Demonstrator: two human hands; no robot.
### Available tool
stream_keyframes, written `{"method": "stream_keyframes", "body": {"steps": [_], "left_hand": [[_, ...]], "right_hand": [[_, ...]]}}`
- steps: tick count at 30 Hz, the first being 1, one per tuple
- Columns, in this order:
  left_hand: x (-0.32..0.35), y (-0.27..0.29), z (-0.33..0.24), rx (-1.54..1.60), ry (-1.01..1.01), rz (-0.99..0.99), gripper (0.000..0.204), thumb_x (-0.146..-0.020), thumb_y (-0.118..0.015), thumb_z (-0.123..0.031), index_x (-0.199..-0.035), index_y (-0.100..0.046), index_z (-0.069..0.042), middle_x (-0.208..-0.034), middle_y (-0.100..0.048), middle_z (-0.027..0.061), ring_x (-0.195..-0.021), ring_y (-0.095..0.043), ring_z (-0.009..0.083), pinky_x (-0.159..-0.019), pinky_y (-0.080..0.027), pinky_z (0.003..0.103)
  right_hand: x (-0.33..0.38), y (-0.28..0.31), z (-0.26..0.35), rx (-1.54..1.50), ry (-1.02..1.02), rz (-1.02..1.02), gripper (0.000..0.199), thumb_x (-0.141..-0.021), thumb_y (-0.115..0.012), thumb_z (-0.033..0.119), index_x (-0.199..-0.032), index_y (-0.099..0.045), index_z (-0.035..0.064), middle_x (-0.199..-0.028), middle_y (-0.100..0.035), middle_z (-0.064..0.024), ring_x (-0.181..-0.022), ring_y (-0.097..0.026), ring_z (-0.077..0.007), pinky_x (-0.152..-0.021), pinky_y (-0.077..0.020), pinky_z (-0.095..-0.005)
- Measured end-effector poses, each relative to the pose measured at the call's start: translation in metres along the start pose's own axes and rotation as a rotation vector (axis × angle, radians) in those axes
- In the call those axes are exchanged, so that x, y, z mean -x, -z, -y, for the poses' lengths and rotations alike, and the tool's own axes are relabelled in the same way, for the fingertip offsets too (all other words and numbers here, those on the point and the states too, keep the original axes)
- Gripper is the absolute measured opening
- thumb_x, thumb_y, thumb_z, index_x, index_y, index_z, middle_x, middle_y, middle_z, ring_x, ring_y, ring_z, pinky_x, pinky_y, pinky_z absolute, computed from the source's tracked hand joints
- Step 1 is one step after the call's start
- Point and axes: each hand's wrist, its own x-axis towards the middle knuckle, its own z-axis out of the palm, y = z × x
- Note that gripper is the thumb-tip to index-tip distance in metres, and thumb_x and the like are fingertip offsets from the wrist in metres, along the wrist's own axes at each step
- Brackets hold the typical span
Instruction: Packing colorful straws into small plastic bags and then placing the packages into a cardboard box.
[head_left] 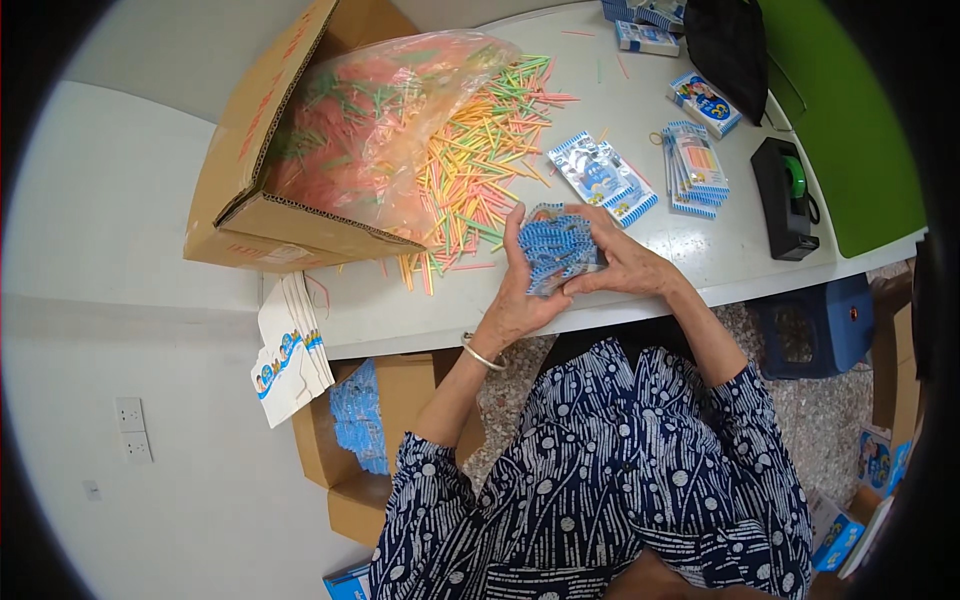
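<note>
Striped packets [556, 250], bundled, are clamped between our left hand [522, 290] and right hand [630, 262], right of the open carton [240, 150]. We note loose coloured sticks [475, 165] obstructing the tabletop [700, 250] at the carton's mouth; a black tape dispenser [775, 205] stands farther right of the carton.

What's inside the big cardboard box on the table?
A clear plastic bag with coloured sticks, many spread outside the box on the table. The bag hides whatever lies deeper.

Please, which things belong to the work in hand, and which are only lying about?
Probably the work:
striped packets, in left hand and right hand
loose coloured sticks
stacked flat packets

Apparently lying about:
black tape dispenser (unsure)
blue stool
black fabric item
</note>
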Motion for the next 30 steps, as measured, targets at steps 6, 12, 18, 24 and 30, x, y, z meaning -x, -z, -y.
{"method": "stream_keyframes", "body": {"steps": [6, 12, 18, 24, 30], "left_hand": [[0.0, 0.02, -0.021, 0.018, 0.059, 0.087, 0.118, -0.065, -0.078, -0.008, -0.142, 0.011, -0.008, -0.139, -0.027, 0.0189, -0.125, -0.039, 0.0304, -0.102, -0.037, 0.041], [-0.017, 0.044, -0.062, -0.548, 0.027, 0.274, 0.101, -0.066, -0.079, -0.026, -0.14, -0.015, -0.001, -0.123, -0.045, 0.0262, -0.114, -0.05, 0.0364, -0.093, -0.042, 0.04], [-0.026, 0.052, -0.067, -0.67, 0.19, 0.344, 0.087, -0.065, -0.076, -0.031, -0.129, -0.03, 0.008, -0.115, -0.051, 0.0304, -0.106, -0.053, 0.0416, -0.082, -0.047, 0.044], [-0.011, 0.034, -0.052, -0.828, -0.096, 0.275, 0.067, -0.074, -0.065, -0.053, -0.108, -0.048, 0.002, -0.09, -0.053, 0.0196, -0.088, -0.056, 0.0347, -0.073, -0.048, 0.043], [0.014, 0.015, -0.033, -0.85, -0.265, -0.007, 0.071, -0.07, -0.065, -0.058, -0.105, -0.049, 0.002, -0.09, -0.054, 0.0206, -0.078, -0.059, 0.0355, -0.065, -0.05, 0.043]], "right_hand": [[-0.008, -0.01, -0.003, 0.008, -0.078, 0.051, 0.089, -0.065, -0.078, 0.045, -0.133, -0.037, 0.0023, -0.128, -0.041, -0.019, -0.121, -0.036, -0.0326, -0.103, -0.0286, -0.0409], [-0.003, -0.026, -0.01, 0.117, -0.059, 0.03, 0.086, -0.065, -0.075, 0.051, -0.127, -0.042, 0.0013, -0.115, -0.049, -0.0193, -0.108, -0.04, -0.0351, -0.097, -0.031, -0.0419], [-0.006, -0.032, -0.012, 0.344, 0.093, 0.027, 0.087, -0.061, -0.076, 0.054, -0.122, -0.044, 0.001, -0.109, -0.049, -0.0179, -0.103, -0.041, -0.0329, -0.094, -0.0316, -0.0411], [-0.01, -0.04, -0.022, 0.295, 0.032, 0.004, 0.088, -0.059, -0.08, 0.047, -0.123, -0.044, -0.0003, -0.114, -0.047, -0.0164, -0.106, -0.044, -0.031, -0.095, -0.0325, -0.0394], [0.004, -0.042, -0.038, 0.134, -0.144, 0.042, 0.095, -0.06, -0.081, 0.042, -0.132, -0.037, -0.0006, -0.132, -0.041, -0.0163, -0.122, -0.04, -0.0292, -0.103, -0.0304, -0.0384]]}}
